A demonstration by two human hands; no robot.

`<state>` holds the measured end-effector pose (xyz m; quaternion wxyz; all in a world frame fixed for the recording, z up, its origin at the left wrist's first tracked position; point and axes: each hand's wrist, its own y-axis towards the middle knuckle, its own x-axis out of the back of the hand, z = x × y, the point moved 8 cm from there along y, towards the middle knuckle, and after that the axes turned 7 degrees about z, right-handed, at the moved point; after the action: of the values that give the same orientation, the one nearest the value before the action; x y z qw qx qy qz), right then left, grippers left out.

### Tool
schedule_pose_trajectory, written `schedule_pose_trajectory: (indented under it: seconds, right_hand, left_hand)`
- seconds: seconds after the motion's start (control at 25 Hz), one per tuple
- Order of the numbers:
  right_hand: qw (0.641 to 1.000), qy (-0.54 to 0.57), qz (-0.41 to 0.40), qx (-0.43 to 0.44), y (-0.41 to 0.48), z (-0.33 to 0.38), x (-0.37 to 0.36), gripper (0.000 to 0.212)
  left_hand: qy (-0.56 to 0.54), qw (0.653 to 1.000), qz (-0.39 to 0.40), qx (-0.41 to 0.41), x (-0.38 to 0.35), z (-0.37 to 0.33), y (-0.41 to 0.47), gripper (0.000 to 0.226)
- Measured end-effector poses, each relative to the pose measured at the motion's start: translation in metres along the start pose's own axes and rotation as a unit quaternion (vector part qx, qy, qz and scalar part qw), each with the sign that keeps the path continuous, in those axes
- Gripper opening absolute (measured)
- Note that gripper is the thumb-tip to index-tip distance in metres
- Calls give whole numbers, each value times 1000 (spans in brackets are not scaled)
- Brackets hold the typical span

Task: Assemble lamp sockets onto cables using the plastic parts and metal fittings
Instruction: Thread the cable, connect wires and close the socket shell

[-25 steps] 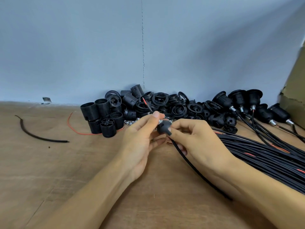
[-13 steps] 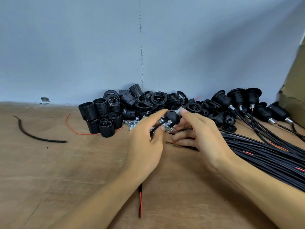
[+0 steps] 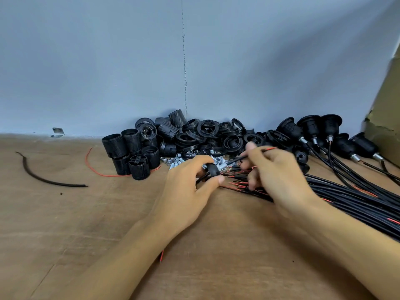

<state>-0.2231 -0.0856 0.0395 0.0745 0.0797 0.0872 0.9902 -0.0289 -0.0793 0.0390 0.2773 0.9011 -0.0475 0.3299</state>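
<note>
My left hand (image 3: 188, 187) pinches a small black socket cap (image 3: 213, 169) with a silver metal fitting at its end; a black cable (image 3: 249, 155) runs through it. My right hand (image 3: 275, 172) pinches that cable's free end, where a red wire tip shows. Behind the hands lies a pile of black threaded socket bodies (image 3: 129, 152) and rings (image 3: 207, 128). Small silver fittings (image 3: 173, 162) are scattered in front of the pile.
A bundle of black cables (image 3: 357, 204) with red tips lies at the right. Several assembled sockets (image 3: 311, 128) on cables rest at the back right beside a cardboard box (image 3: 387, 118). A loose black cable piece (image 3: 43, 178) and a red wire (image 3: 97, 167) lie left on the wooden table (image 3: 65, 224).
My right hand let go of the cap and slid right along the cable to its red-tipped end. My left hand now holds the cap, lower and nearer the table.
</note>
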Motion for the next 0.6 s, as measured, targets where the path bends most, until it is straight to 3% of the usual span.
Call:
schedule_pose_trajectory:
  seconds: [0.12, 0.24, 0.32, 0.36, 0.4, 0.48, 0.52, 0.6]
  right_hand:
    - [991, 70, -114, 6, 14, 1, 39, 29]
    - [986, 34, -164, 8, 18, -2, 55, 25]
    - [976, -100, -190, 35, 10, 7, 58, 16]
    - [952, -213, -208, 63, 3, 16, 56, 12]
    - [914, -329, -212, 110, -7, 29, 48, 22]
    - [837, -468, -144, 243, -26, 48, 10, 28]
    - [824, -484, -74, 284, -32, 47, -13, 20]
    - [845, -468, 42, 257, -35, 35, -38, 22]
  left_hand:
    - [-71, 996, 34, 44, -1, 12, 2, 23]
    - [-82, 993, 74, 48, -6, 11, 1, 24]
    - [-59, 994, 84, 38, -5, 9, 0, 25]
    - [-53, 995, 83, 30, -4, 7, -1, 25]
    - [-55, 995, 82, 18, -3, 4, 0, 24]
    - [-72, 994, 80, -13, -3, -3, 0, 26]
    - [-89, 993, 75, -20, -4, -6, -1, 29]
    - [-108, 992, 57, -12, -6, -5, -3, 32]
